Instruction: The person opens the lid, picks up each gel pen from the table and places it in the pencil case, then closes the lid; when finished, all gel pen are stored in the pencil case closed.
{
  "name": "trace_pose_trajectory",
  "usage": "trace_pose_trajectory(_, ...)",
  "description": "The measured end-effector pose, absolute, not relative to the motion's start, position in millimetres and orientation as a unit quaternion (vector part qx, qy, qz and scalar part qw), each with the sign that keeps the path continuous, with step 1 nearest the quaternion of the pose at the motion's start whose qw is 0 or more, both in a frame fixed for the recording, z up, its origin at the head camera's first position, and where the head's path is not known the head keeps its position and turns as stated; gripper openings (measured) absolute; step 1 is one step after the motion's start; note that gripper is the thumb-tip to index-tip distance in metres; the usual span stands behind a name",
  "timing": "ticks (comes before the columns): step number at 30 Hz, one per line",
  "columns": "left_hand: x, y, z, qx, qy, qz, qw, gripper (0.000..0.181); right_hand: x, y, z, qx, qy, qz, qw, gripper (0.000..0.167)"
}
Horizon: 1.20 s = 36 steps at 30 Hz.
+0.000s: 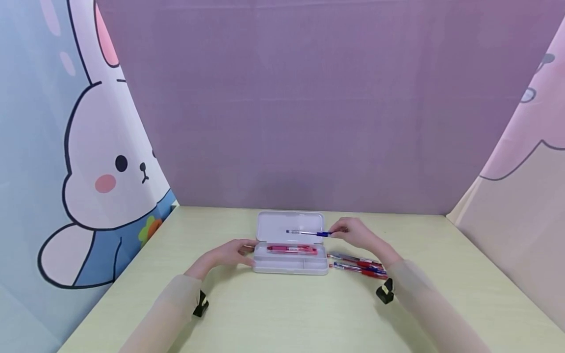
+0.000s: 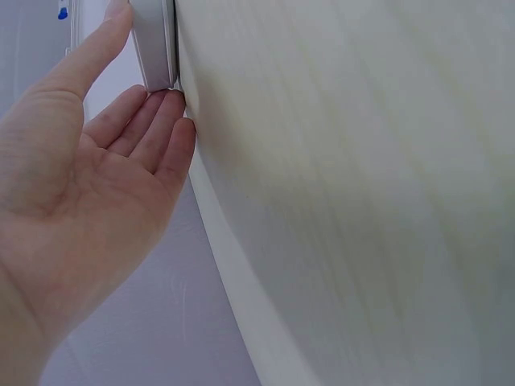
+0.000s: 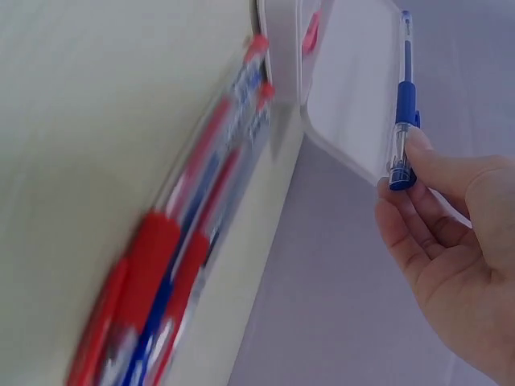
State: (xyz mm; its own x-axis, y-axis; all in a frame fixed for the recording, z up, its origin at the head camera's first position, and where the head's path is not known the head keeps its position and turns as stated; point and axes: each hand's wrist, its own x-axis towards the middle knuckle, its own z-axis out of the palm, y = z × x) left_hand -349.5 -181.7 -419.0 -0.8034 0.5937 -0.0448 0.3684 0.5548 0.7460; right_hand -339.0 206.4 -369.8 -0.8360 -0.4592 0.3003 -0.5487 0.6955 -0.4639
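A white pencil case [image 1: 279, 264] lies with its lid [image 1: 269, 226] raised at the back. Inside its rear compartment is a pink pen [image 1: 291, 250]. My left hand [image 1: 230, 253] touches the case's left end, thumb at the near side and fairly straight fingers farther back; the left wrist view shows the thumb on the case wall [image 2: 153, 44]. Above the case, in front of the lid, my right hand [image 1: 355, 232] pinches a blue gel pen [image 1: 309, 233] by one end between thumb and fingers. The pen [image 3: 405, 104] points left, clear of the case.
Several red and blue pens [image 1: 359, 267] lie in a loose bundle right of the case, close under the right forearm. Pale wood-grained table [image 1: 282, 314] spreads in front. A purple curtain [image 1: 309, 108] hangs behind, with printed cloths [image 1: 106, 162] at the sides.
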Motion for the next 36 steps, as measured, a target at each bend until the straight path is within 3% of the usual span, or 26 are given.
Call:
trace_pose_trajectory(13, -349, -180, -421, 0.274, 0.872, 0.376, 0.148, 0.069, -344, 173, -388, 0.295, -0.909, 0.293, 0.031, 0.011)
trace_pose_trajectory(25, -349, -179, -419, 0.269, 0.868, 0.389, 0.152, 0.070, -349, 159, -400, 0.336, -0.902, 0.270, 0.020, 0.009)
trace_pose_trajectory(36, -349, -178, -419, 0.270, 0.865, 0.394, 0.152, 0.069, -348, 154, -405, 0.301, -0.913, 0.275, -0.009, 0.007)
